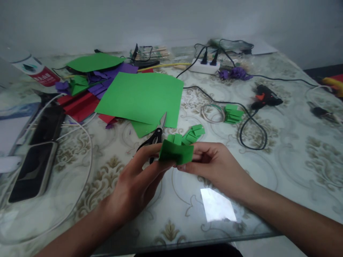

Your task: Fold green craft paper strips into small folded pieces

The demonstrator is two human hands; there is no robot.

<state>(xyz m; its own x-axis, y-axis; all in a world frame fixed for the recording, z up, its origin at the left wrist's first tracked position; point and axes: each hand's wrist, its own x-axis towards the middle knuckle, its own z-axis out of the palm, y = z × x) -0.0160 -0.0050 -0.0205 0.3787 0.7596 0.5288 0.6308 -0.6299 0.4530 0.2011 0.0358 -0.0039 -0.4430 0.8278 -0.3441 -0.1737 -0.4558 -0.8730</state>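
Observation:
Both my hands hold a small folded piece of green paper (175, 152) just above the glass table (294, 171). My left hand (136, 182) pinches its left side, fingers closed on it. My right hand (214, 164) grips its right side from behind, fingers curled. Black-handled scissors (155, 137) lie on the table right behind the paper. Several small folded green pieces (191, 134) lie beside the scissors. A large green sheet (143, 96) lies farther back.
A phone (34, 169) and a dark device lie at the left with white cables. Red and purple paper scraps (85, 92) sit at the back left. A black glue gun (265, 97), its cord, a tape ring (213, 112), more folded green pieces (233, 113) and a power strip (206, 66) are at the back right.

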